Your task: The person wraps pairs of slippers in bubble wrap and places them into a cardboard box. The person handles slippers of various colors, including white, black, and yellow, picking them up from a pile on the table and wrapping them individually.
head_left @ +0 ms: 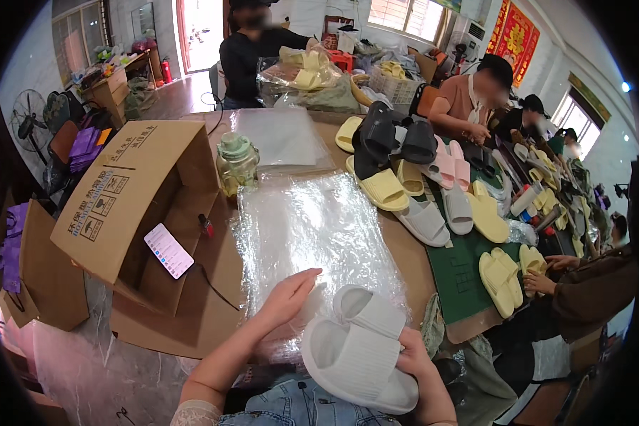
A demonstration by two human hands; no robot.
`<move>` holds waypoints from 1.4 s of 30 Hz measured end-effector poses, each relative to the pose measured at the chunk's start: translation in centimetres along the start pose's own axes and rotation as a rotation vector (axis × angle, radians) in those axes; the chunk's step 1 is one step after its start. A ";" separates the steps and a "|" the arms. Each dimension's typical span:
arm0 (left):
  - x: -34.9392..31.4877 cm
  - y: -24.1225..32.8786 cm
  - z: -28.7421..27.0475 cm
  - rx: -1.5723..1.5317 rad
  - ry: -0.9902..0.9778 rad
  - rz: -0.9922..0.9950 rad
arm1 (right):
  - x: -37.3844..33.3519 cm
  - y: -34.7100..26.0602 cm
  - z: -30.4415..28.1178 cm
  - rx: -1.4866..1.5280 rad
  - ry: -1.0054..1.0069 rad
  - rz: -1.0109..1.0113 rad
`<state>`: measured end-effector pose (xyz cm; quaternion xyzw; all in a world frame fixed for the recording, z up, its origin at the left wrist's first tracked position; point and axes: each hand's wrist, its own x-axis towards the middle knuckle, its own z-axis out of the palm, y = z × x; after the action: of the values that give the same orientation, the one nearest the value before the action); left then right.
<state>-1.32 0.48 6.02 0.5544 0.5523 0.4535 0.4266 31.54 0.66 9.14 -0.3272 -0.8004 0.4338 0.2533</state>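
At the lower centre of the frame the right hand (413, 355) grips a pair of white slippers (358, 348), stacked one on the other, its fingers curled round their right edge. The left hand (285, 298) lies just left of them with fingers spread flat, pressing on the stack of clear plastic bags (312, 227) that covers the middle of the table (405, 255). The pair appears not yet bagged: no bag is open and the slippers are still bare, so the packing of this pair looks to be at its start. One open cardboard box (131, 199) lies on its side at the left of the frame, with one phone (168, 250) propped against its flap, and no bagged slippers can be seen in it. One green water bottle (236, 162) stands beside the box. To the right of the frame many loose slippers (433, 192) wait, yellow, grey, pink and black, too jumbled to count exactly, and several other people work along the table's far and right sides.
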 end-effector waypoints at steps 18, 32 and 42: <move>-5.1 4.2 2.7 0.570 -0.173 0.581 | 12.6 5.5 7.9 -0.431 0.328 0.062; -8.2 -6.0 -11.2 0.749 1.108 -0.354 | 14.6 4.4 9.7 -0.449 0.328 0.075; -4.7 -8.5 -14.6 0.941 1.273 -0.600 | 14.4 4.8 9.9 -0.355 0.400 -0.025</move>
<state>-17.34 -4.41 0.86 0.1429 0.9422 0.2694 -0.1389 16.75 8.07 1.92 -0.4357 -0.8019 0.2103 0.3505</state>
